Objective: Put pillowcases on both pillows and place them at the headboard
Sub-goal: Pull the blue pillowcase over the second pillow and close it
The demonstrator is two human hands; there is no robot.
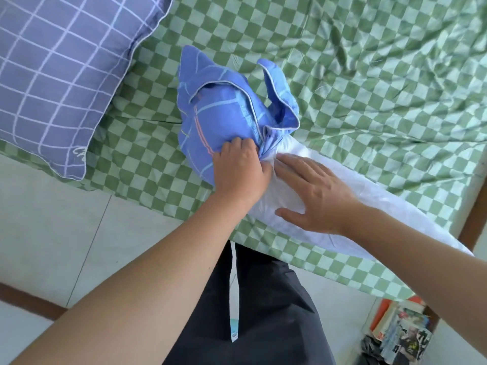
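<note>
A bare white pillow (363,204) lies across the near edge of the bed, its far end tucked into a bunched blue pillowcase (224,111) with pale and pink stripes. My left hand (241,169) grips the pillowcase's gathered opening where it meets the pillow. My right hand (313,193) rests flat on the white pillow just behind that opening, fingers spread. A second pillow (52,75), in a purple-blue case with a white grid, lies at the upper left of the bed.
The bed wears a wrinkled green checked sheet (369,75). Pale floor tiles (52,219) lie to the left of it. A wooden bed frame (471,214) shows at the right, with a stack of books and magazines (398,333) on the floor below.
</note>
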